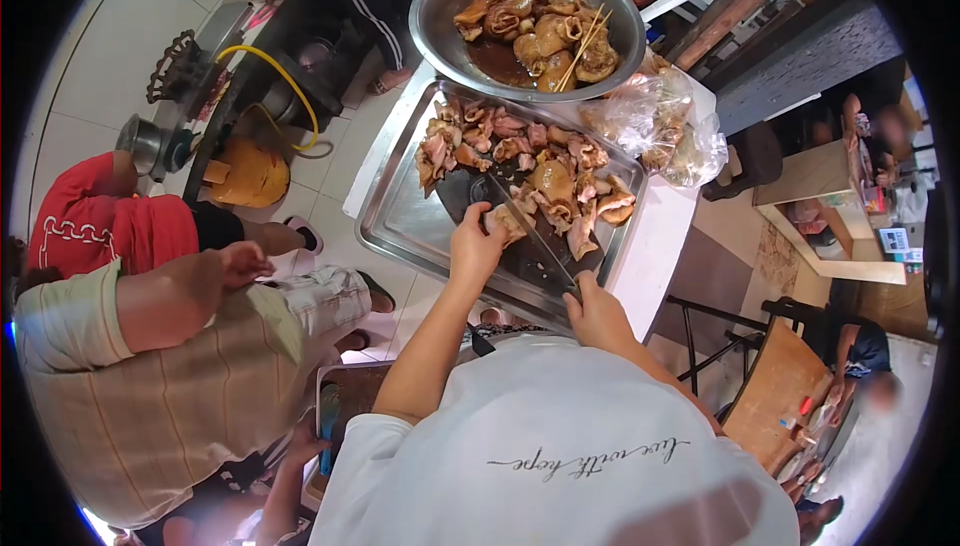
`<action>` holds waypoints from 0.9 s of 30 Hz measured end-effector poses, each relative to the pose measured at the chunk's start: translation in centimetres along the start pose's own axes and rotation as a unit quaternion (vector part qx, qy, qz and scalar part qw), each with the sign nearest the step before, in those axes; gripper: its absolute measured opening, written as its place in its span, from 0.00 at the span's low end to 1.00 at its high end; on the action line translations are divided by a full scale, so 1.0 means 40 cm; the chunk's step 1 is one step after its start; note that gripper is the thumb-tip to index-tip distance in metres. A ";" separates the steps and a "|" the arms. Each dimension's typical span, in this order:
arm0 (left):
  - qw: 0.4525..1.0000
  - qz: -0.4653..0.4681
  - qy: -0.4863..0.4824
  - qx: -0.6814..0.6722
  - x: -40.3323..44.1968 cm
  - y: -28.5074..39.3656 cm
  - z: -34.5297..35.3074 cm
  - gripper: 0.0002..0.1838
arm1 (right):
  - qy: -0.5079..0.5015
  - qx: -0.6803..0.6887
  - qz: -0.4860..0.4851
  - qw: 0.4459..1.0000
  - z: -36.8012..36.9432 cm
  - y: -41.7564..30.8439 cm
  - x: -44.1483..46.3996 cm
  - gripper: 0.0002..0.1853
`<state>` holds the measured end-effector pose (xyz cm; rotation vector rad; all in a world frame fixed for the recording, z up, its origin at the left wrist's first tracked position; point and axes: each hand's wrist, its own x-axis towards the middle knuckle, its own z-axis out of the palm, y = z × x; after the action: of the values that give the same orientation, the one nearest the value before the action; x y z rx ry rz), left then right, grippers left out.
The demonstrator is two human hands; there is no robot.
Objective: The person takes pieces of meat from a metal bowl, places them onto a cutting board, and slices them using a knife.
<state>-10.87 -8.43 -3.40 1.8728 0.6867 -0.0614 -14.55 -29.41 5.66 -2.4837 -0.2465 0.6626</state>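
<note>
Bare forearms (432,338) angle inward toward mid-frame, the left hand (476,246) bent at the fingers, the right hand (602,312), right of center, apparently curled tight, its fingertips partly hidden.

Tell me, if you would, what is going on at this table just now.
A person is working over a metal tray. The right hand grips a knife, and the left hand holds a piece of meat beside the blade. More chunks of meat lie along the tray's far part. Beyond it stands a large metal bowl with browned meat and thin sticks in it, with a clear plastic bag to the right.
</note>
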 end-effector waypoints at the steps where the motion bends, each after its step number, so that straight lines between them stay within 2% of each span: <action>1: 1.000 -0.004 -0.016 -0.006 0.001 0.001 0.000 0.19 | -0.014 -0.007 0.004 1.000 0.000 -0.002 -0.003 0.13; 5: 0.998 -0.048 -0.032 -0.034 -0.015 0.031 -0.008 0.18 | -0.038 -0.044 0.018 0.998 0.008 0.014 0.003 0.13; 7: 0.998 0.051 -0.001 -0.026 -0.004 0.003 0.004 0.15 | -0.054 -0.046 0.021 0.997 0.008 0.010 0.009 0.13; 11: 0.998 0.058 -0.017 -0.015 -0.006 -0.001 0.005 0.12 | -0.051 -0.041 -0.003 0.998 0.030 0.003 0.038 0.12; 13: 0.993 0.104 -0.011 0.054 -0.004 -0.005 0.008 0.11 | -0.032 -0.027 -0.009 0.999 0.067 0.005 0.079 0.12; 17: 0.985 0.135 -0.002 0.111 -0.009 -0.008 0.002 0.11 | -0.006 -0.020 -0.036 0.999 0.101 0.009 0.121 0.13; 19: 0.998 0.032 0.002 -0.048 -0.001 -0.007 -0.004 0.11 | -0.009 -0.015 -0.031 0.999 0.074 0.020 0.112 0.13; 22: 0.997 0.042 0.054 -0.037 -0.017 0.019 -0.030 0.11 | -0.010 -0.024 -0.018 0.999 0.043 0.054 0.081 0.13; 25: 1.000 0.021 0.023 0.003 -0.017 0.026 -0.041 0.10 | -0.008 -0.034 0.003 0.999 0.017 0.054 0.053 0.13; 27: 0.999 0.012 0.030 -0.039 -0.016 0.014 -0.025 0.11 | -0.011 -0.030 0.015 0.999 -0.004 0.036 0.038 0.14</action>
<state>-11.42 -7.98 -2.31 1.8141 0.6977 0.0364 -13.10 -30.22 4.36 -2.5434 -0.2406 0.7064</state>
